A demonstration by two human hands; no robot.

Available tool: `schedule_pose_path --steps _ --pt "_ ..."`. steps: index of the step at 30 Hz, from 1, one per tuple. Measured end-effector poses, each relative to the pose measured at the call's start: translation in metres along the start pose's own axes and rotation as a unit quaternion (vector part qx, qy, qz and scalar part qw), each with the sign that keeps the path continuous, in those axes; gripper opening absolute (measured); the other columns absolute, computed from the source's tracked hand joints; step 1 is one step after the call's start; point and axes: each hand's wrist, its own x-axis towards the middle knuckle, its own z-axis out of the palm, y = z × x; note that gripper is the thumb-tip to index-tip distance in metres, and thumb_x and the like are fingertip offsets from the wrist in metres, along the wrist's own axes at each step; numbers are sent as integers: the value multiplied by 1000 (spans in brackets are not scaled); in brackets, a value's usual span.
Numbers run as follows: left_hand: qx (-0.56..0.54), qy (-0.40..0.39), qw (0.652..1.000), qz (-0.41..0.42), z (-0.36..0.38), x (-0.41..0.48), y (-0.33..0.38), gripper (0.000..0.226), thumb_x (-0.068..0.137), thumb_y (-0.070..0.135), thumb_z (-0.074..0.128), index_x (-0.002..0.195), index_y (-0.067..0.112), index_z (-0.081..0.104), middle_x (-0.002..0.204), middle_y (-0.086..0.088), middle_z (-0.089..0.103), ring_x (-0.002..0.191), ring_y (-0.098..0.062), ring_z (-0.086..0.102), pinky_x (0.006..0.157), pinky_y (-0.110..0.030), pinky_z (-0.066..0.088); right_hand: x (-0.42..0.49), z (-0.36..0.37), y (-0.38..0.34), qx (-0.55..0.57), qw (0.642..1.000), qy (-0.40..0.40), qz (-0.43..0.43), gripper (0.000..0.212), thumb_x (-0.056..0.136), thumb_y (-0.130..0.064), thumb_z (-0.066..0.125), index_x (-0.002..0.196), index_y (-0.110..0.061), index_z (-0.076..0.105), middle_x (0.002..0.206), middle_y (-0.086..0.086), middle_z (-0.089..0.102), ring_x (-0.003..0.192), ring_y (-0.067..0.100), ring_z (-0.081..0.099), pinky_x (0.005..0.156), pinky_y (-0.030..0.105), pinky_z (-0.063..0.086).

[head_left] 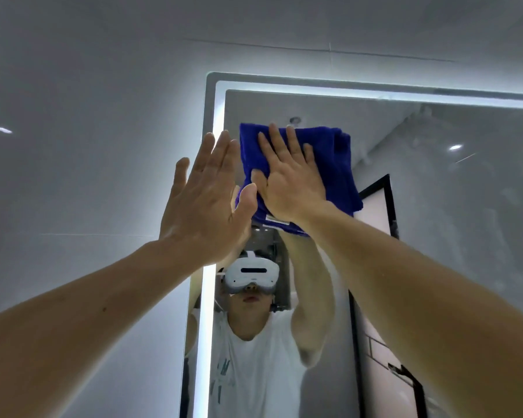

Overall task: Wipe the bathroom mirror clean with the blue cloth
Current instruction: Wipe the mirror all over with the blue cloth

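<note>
**A:** Where is the cloth?

**B:** The cloth (335, 164) is folded into a thick pad. It lies flat on the mirror (435, 206), close under the top left corner and just below the lit strip (375, 93).

**A:** And the hands?

**B:** The right hand (287, 179) is flat on the cloth, fingers straight and slightly spread, pressing it to the glass. The left hand (206, 206) is also flat, fingers straight and close together. It is up at the mirror's left edge, with its thumb just beside the cloth. From this angle I cannot tell whether that palm touches the glass.

**A:** How should this stroke be done?

**B:** I'd press with the whole palm, not just the fingertips, so the pad bears evenly. Part of the cloth lies right of the hand with nothing pressing on it, so centre the hand first. Clean right into the corner, sweep right under the lit strip, then come down in overlapping bands.

**A:** What about the left hand?

**B:** Bare skin will probably smear glass. If it is there for balance, the wall (88, 146) to the left is the better place.
</note>
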Motion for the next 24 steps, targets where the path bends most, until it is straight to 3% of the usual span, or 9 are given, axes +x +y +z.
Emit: schedule_pose_path --steps 7,13,16,21,24 --pt "-1 5 1000 9 1 11 4 73 91 58 -2 155 25 -8 162 9 -16 146 -5 -21 121 -39 -9 43 -10 33 42 994 7 98 63 103 -47 17 156 -22 -8 164 0 -13 150 25 -12 118 43 -8" --pt "-10 18 1000 -3 4 7 -2 70 93 57 4 155 27 -7 160 13 -18 145 -3 -23 118 -32 -16 -76 13 21 24 999 -5 29 68 96 -56 5 153 -25 -14 163 -3 -16 150 20 -17 118 40 -15" --pt "1 -1 1000 -9 8 4 2 71 92 58 1 155 27 -9 161 12 -19 145 -3 -24 118 -32 -16 -114 19 22 6 1000 -24 -5 68 97 -56 9 154 -24 -11 162 -3 -18 149 20 -19 117 39 -18" --pt "25 -20 999 -11 9 14 15 71 92 59 -4 155 27 -10 161 11 -19 145 -6 -24 119 -34 -14 -92 13 33 3 999 -41 -34 67 92 -58 -3 149 -28 -24 152 -9 -39 143 18 -33 116 41 -21" --pt "42 -22 999 -21 3 29 18 74 90 60 -8 155 26 -9 162 10 -17 146 -6 -23 119 -35 -12 -51 6 38 15 999 -27 -8 67 96 -55 2 152 -26 -19 158 -5 -30 146 20 -27 115 42 -18"
